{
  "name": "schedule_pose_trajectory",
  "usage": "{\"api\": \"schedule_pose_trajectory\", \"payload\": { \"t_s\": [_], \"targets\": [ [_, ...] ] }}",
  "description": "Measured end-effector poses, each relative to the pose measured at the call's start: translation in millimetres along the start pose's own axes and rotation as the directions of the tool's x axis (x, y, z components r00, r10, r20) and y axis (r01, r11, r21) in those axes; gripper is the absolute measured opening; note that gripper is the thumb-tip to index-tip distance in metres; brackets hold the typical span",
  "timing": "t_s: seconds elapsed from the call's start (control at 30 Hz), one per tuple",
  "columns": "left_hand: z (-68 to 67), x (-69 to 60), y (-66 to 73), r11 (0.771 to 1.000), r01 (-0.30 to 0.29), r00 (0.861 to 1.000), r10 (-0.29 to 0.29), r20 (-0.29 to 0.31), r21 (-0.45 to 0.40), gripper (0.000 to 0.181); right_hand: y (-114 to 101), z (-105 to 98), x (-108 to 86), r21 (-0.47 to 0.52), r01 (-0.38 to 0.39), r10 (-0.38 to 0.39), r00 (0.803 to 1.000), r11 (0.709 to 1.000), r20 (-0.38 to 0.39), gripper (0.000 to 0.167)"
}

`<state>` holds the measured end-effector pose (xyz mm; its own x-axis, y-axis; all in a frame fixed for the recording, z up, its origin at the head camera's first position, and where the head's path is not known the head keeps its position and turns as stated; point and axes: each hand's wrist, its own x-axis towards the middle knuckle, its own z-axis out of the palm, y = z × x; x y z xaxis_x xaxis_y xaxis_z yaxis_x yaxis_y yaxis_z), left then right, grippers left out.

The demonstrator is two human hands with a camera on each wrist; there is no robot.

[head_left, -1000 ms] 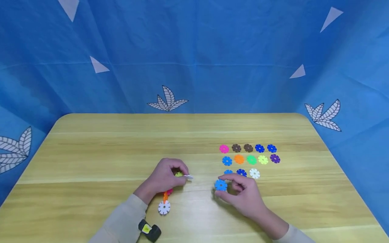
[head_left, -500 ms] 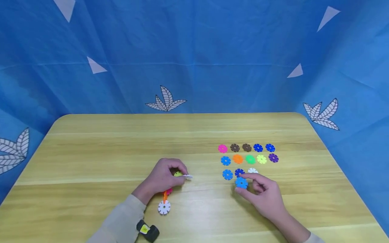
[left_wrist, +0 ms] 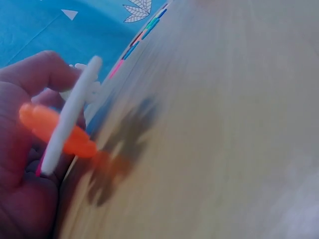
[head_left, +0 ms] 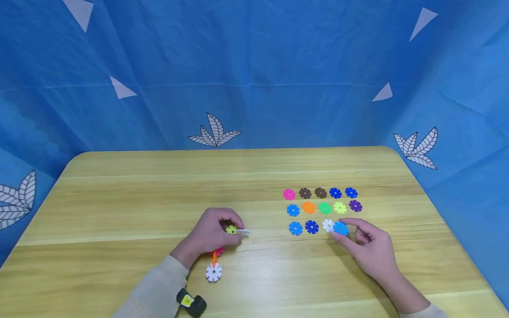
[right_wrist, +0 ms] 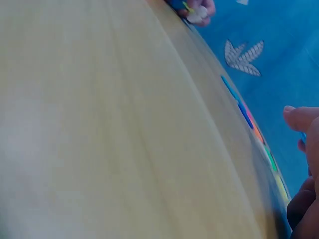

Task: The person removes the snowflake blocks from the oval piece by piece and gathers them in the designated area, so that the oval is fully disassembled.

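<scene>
My left hand (head_left: 212, 229) grips a chain of slotted plastic snowflake discs. From it show a yellow-green disc (head_left: 230, 229), a white disc seen edge-on (head_left: 244, 232), a bit of pink, an orange disc (left_wrist: 42, 122) and a white end disc (head_left: 213, 273). The palm and fingers hide the chain's middle. On the right, my right hand (head_left: 371, 251) pinches a light blue snowflake disc (head_left: 341, 229) between thumb and forefinger. In the head view this disc overlaps the right edge of a white disc (head_left: 328, 225) in the front row; whether they touch, I cannot tell.
Rows of loose discs lie on the wooden table (head_left: 119, 190), among them pink (head_left: 289, 194), brown (head_left: 305, 193), orange (head_left: 308, 207), green (head_left: 325, 208) and purple (head_left: 355, 206). Behind the table hangs a blue cloth (head_left: 254, 66). A black strapped device (head_left: 191, 302) sits at the left wrist.
My right hand has carried the light blue disc rightward, from left of the front row to its right end. The left hand stays in place with its chain.
</scene>
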<state>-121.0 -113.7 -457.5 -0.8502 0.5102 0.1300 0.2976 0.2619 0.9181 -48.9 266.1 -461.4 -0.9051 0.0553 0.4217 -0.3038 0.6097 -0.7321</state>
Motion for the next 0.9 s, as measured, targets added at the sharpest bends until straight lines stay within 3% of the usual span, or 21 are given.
{"api": "schedule_pose_trajectory", "payload": {
  "t_s": [0.13,0.33,0.6,0.9],
  "targets": [
    [-0.1,-0.3,0.4,1.000,0.024,1.000,-0.024,0.005,0.008,0.024,7,-11,5.2,-0.058,-0.041,0.041,0.999,0.998,0.006,0.038],
    [0.0,-0.3,-0.3,0.998,0.057,0.998,-0.057,-0.003,0.024,0.029,15,-22,13.0,-0.137,-0.095,0.108,0.990,0.986,0.087,0.034],
    [-0.2,-0.3,-0.4,0.997,0.069,0.998,-0.069,-0.008,0.030,0.035,18,-26,19.3,-0.202,-0.188,0.224,0.960,0.961,0.170,0.040],
    [-0.7,-0.8,0.7,0.995,0.092,0.996,-0.092,-0.022,0.044,0.041,17,-24,23.6,-0.270,-0.268,0.324,0.926,0.925,0.191,0.051]
  ]
}}
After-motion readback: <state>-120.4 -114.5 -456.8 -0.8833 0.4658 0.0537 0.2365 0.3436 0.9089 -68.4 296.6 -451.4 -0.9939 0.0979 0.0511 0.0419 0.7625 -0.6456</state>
